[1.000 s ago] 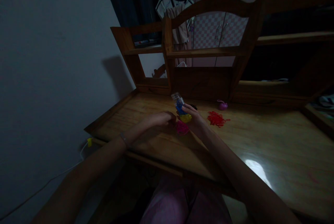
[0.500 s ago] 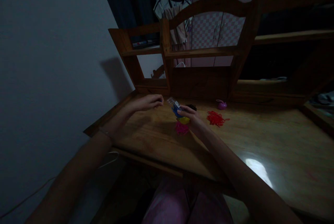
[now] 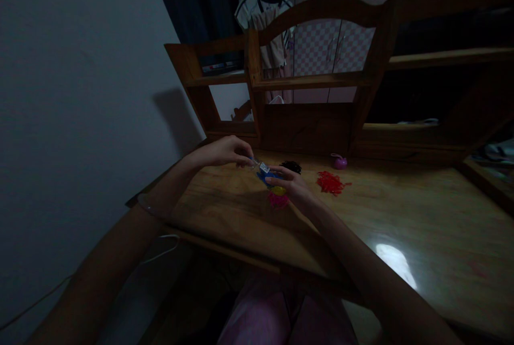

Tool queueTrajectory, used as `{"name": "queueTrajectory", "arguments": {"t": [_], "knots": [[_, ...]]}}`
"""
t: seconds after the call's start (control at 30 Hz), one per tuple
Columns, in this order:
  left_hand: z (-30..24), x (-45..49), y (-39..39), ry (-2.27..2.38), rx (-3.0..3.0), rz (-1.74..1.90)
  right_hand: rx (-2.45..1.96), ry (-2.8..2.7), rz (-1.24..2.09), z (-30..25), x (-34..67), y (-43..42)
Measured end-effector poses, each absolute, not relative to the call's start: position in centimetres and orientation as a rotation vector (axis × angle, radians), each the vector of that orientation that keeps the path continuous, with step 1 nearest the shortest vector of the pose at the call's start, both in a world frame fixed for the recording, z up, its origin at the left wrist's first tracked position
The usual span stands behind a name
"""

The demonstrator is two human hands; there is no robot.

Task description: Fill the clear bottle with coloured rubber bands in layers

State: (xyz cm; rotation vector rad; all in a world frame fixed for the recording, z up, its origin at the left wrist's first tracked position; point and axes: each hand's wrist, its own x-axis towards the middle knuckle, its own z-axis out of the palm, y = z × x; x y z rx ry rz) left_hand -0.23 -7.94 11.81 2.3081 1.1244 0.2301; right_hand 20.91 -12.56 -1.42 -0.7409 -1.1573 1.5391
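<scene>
My right hand (image 3: 295, 187) is closed around a clear plastic container (image 3: 264, 167) with a white label, holding blue and yellow pieces. I cannot tell whether it is a bag or a box. At the container's far left end, the fingers of my left hand (image 3: 235, 152) are pinched together, with a speck of blue by their tips. What they grip is too small to make out. Below the container lies a pile of pink strips (image 3: 278, 200) on the wooden desk (image 3: 225, 200). A black pile (image 3: 292, 166) shows just behind my right hand.
Right of my right hand is a pile of red strips (image 3: 332, 183), with a small round purple object (image 3: 340, 162) with a loop behind it. A wooden shelf unit (image 3: 309, 125) rises along the desk's back. A wall (image 3: 100, 93) stands at the left.
My left hand has moved right, and its fingertips are now at the container's end. My right hand has shifted slightly left and down with the container.
</scene>
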Motion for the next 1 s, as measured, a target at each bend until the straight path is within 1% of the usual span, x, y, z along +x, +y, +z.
{"name": "queueTrajectory", "arguments": {"t": [0.23, 0.43, 0.7, 0.8, 1.0], "knots": [[12.3, -0.5, -8.2, 1.285, 2.243, 0.224, -0.733, -1.217, 1.515, -1.1, 21.0, -12.8], [12.9, -1.1, -8.4, 1.239, 2.154, 0.21, -0.752, -1.267, 1.472, -1.5, 21.1, -12.6], [13.0, -0.5, -9.3, 1.299, 2.109, 0.317, -0.741, -1.294, 1.48, -1.4, 21.0, -12.8], [12.5, -0.3, -9.3, 1.345, 2.106, 0.479, -0.7, -1.202, 1.567, -1.3, 20.8, -13.0], [11.1, -0.9, -7.8, 1.458, 2.166, 1.111, -0.513, -0.85, 1.859, -0.4, 21.5, -12.5]]}}
